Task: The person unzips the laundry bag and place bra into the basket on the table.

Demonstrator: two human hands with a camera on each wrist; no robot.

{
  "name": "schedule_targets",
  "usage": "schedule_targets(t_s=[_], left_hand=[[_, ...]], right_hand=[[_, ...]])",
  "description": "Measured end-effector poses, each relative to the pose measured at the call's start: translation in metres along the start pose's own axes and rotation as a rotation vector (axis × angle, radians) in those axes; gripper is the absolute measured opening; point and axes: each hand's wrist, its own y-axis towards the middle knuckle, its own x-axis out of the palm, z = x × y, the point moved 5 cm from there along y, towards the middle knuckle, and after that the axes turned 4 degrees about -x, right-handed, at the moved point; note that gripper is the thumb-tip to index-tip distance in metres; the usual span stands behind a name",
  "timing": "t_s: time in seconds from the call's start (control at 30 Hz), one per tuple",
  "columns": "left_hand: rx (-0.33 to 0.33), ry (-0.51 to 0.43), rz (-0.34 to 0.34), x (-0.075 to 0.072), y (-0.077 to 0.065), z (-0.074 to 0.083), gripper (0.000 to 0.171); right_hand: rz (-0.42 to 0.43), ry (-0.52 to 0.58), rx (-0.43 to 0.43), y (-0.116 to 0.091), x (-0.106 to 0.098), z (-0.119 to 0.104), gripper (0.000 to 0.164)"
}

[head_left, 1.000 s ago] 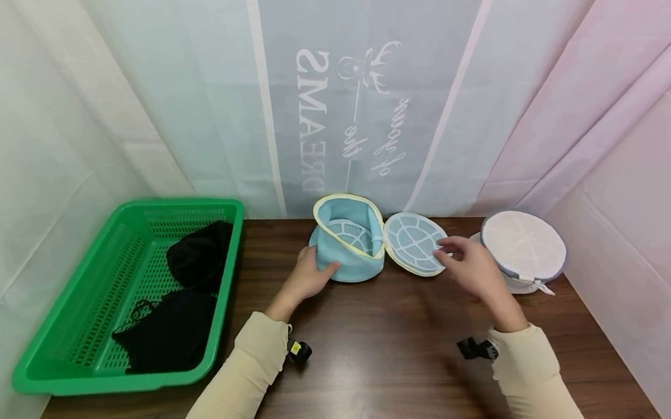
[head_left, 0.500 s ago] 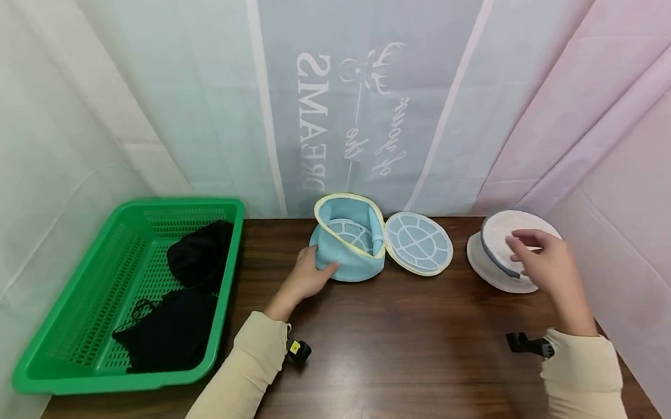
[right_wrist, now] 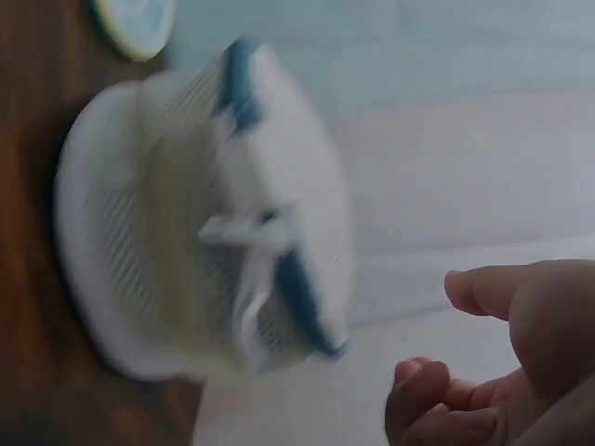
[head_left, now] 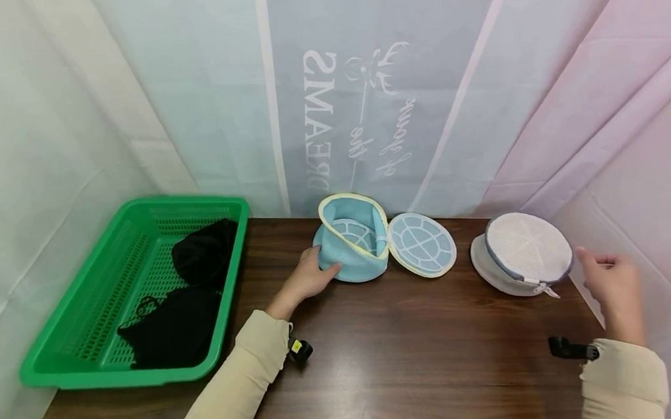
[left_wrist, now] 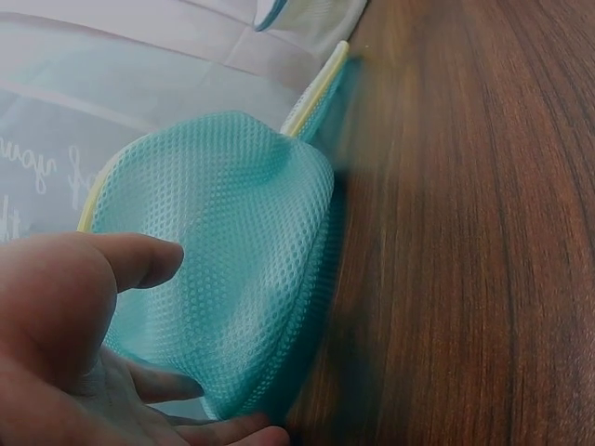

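A light-blue mesh laundry bag (head_left: 347,251) with yellow trim stands at the back of the table. Its round lid (head_left: 422,245) is folded out flat to the right. My left hand (head_left: 308,277) holds the bag's left front side, thumb on the mesh and fingers lower down, as the left wrist view shows. My right hand (head_left: 614,286) is in the air to the right of a white mesh laundry bag (head_left: 529,250) with grey-blue trim, fingers loosely curled and nothing in them. The white bag's lid is down, and its zipper pull (right_wrist: 251,237) hangs at the front.
A green plastic basket (head_left: 236,296) at the left holds two black cloth items (head_left: 173,327). Pale curtains (head_left: 397,86) close off the back and both sides. Dark wood tabletop (head_left: 405,348) stretches in front of the bags.
My right hand has moved from the blue bag's lid, across over the white bag, to that bag's right side. The left hand stays on the blue bag. The head view has shifted slightly.
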Motion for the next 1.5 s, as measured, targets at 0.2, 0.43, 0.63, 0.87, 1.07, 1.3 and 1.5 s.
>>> schedule_targets(t_s=[0.2, 0.43, 0.63, 0.87, 1.07, 1.3, 1.5], left_hand=[[-0.001, 0.013, 0.006, 0.001, 0.001, -0.002, 0.067], [-0.005, 0.012, 0.001, 0.002, 0.000, -0.001, 0.067], [-0.020, 0.017, 0.001, 0.002, -0.002, -0.003, 0.069], [-0.016, 0.016, 0.012, 0.000, -0.002, -0.008, 0.069], [-0.047, 0.026, 0.035, -0.002, -0.004, -0.012, 0.071], [-0.080, -0.018, 0.075, -0.008, -0.016, -0.012, 0.066], [-0.116, 0.018, 0.087, -0.007, -0.024, -0.015, 0.065]], right_hand=[[-0.196, -0.164, -0.086, 0.008, 0.014, 0.022, 0.072], [-0.277, -0.149, -0.133, 0.005, 0.027, 0.028, 0.070], [-0.315, -0.069, -0.132, 0.007, 0.035, 0.029, 0.064], [-0.362, 0.021, -0.057, 0.004, 0.040, 0.032, 0.056], [-0.385, 0.065, -0.057, -0.001, 0.041, 0.028, 0.056], [-0.411, 0.084, -0.078, -0.010, 0.041, 0.027, 0.051], [-0.442, 0.093, -0.101, -0.016, 0.040, 0.023, 0.050]])
